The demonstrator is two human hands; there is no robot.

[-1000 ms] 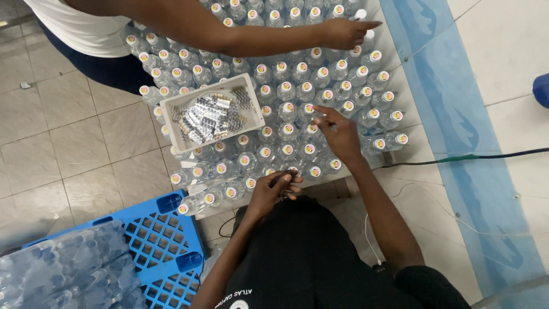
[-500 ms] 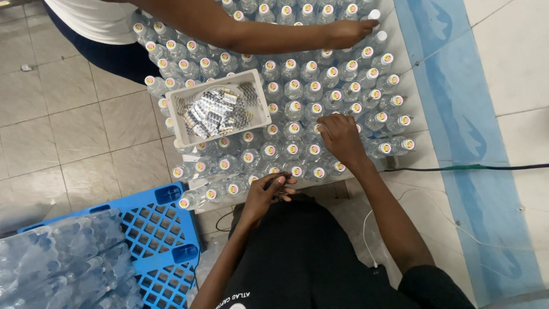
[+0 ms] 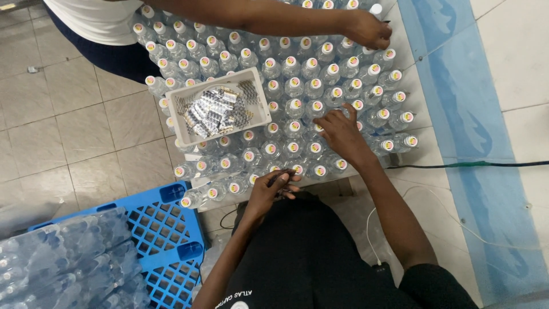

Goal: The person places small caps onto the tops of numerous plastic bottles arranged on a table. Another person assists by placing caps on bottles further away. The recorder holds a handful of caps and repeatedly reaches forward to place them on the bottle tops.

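Observation:
Many clear plastic bottles (image 3: 293,107) with pale caps stand packed together on a low table. My right hand (image 3: 343,134) rests over the near rows, its fingertips pinched on the cap of one bottle (image 3: 327,119). My left hand (image 3: 271,191) is held close to my black shirt at the table's near edge, with its fingers closed on a small bundle of dark and silvery strips. A white tray (image 3: 182,130) holding several more such strips sits on top of the bottles to the left.
A co-worker in a white top stands at the far side, one hand (image 3: 369,28) on a bottle at the far right corner. A blue plastic crate (image 3: 166,229) and wrapped bottle packs (image 3: 57,269) lie at lower left. A black cable (image 3: 469,165) crosses the floor at right.
The view has drifted slightly. My two hands stay in about the same places, and the co-worker's hand stays at the far right bottles.

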